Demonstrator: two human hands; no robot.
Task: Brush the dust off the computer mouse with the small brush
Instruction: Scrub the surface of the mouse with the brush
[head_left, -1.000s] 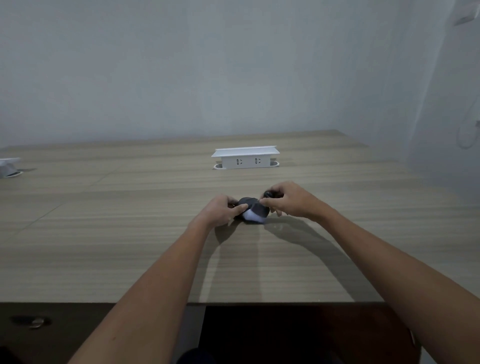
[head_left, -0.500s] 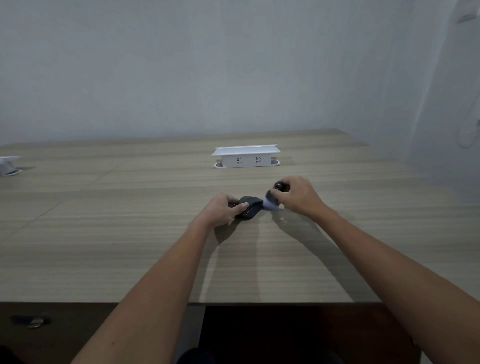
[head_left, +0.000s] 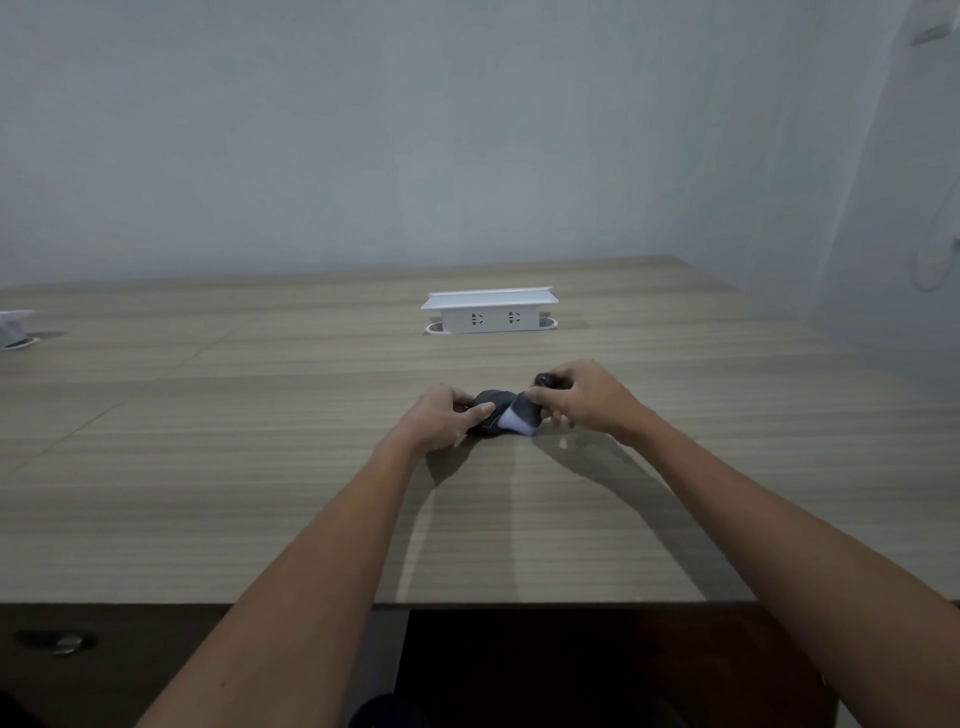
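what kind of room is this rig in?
Likely an office or meeting room: a long wood-grain table, a white pop-up power socket box set into it, and a bare white wall behind.

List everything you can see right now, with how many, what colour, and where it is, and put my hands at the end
computer mouse: one, dark grey, on the table near its middle, held from the left
small brush: one, dark handle with pale bristles, bristles on the mouse's near right side
socket box: one, white, raised from the table behind the mouse
second white fitting: one, at the table's far left edge, partly cut off
table: one, light wood grain, fills the lower view
wall: pale grey, behind the table
left hand: steadies the mouse
right hand: grips the brush
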